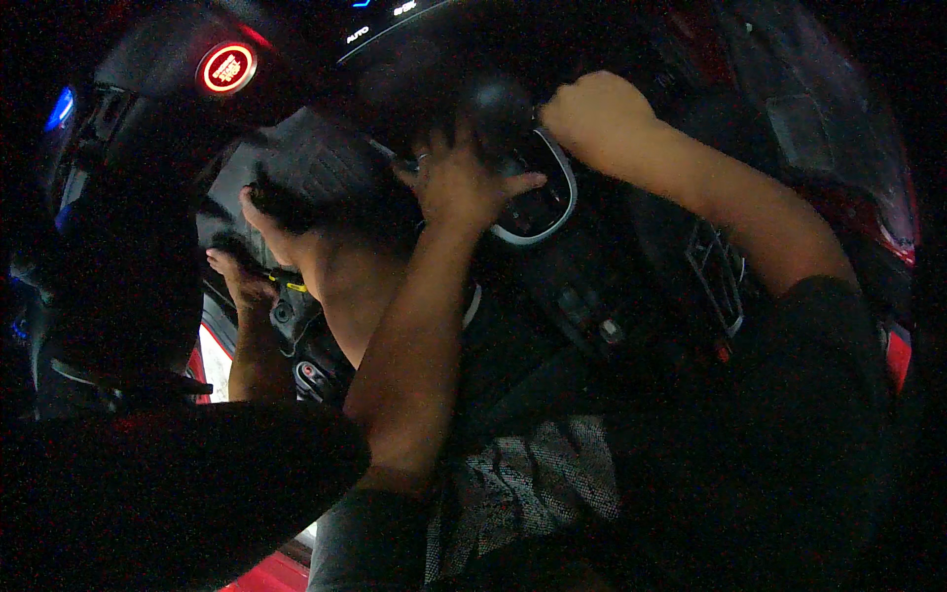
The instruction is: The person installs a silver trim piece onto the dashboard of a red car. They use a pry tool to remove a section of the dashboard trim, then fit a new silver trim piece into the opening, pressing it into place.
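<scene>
In the dim inside of a car, my left hand [462, 180] reaches over the centre console with its fingers spread and its thumb stretched to the right. The hand is beside a dark, rounded gear knob [498, 104], and shadow hides its fingertips. A light, curved trim ring [562, 202] borders the console panel by my thumb. My right hand [602, 116] is closed in a fist just right of the knob, near the ring's upper end. Whatever its fingers may hold is hidden.
A start button [228, 69] glows red at the upper left, and a lit display [390, 28] shows at the top. Bare feet [242, 276] are near a grey floor mat [306, 163]. A patterned grey fabric [543, 464] lies below the console.
</scene>
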Demonstrator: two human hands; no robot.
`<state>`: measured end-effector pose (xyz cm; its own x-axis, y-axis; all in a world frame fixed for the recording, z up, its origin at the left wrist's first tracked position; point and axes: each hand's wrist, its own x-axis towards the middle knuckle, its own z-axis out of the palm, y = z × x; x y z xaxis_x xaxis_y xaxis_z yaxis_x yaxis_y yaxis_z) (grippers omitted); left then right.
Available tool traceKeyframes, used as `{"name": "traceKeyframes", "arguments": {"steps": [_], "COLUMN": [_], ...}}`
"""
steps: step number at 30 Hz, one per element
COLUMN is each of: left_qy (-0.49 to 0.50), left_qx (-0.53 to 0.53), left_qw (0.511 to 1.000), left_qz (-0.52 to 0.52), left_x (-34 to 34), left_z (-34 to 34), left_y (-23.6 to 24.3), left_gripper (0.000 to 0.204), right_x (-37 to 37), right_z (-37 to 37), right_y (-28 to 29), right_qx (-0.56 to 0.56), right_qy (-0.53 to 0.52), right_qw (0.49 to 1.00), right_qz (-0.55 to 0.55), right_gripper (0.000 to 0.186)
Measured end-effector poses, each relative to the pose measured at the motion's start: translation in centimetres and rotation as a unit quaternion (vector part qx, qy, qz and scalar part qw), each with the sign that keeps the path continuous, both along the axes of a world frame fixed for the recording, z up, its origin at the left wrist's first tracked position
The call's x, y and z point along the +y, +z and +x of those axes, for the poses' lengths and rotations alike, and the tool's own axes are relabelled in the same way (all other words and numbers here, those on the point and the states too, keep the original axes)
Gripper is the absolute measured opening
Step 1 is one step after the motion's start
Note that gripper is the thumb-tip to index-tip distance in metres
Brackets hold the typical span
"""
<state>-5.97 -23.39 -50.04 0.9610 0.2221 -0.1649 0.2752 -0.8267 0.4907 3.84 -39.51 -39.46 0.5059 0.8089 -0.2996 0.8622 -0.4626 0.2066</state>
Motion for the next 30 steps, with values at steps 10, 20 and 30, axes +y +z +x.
{"name": "traceKeyframes", "arguments": {"steps": [10, 20, 30], "left_qy": [-0.007, -0.019, -0.003], "left_qx": [-0.019, -0.024, -0.061], "left_qw": [1.000, 0.999, 0.998], "left_qz": [0.022, 0.035, 0.032], "left_x": [0.2, 0.0, -0.3], "left_z": [0.1, 0.2, -0.2], "left_y": [-0.3, -0.2, 0.5], "left_gripper": [0.136, 0.128, 0.124], "right_x": [-2.3, -3.7, -3.6], "right_z": [8.9, 7.3, 5.3], "right_y": [-3.1, -4.9, -7.1], "right_qx": [0.214, 0.195, 0.172], "right_qy": [0.029, -0.030, -0.135], "right_qw": [0.973, 0.971, 0.958], "right_qz": [0.082, 0.134, 0.185], "right_gripper": [0.022, 0.045, 0.068]}}
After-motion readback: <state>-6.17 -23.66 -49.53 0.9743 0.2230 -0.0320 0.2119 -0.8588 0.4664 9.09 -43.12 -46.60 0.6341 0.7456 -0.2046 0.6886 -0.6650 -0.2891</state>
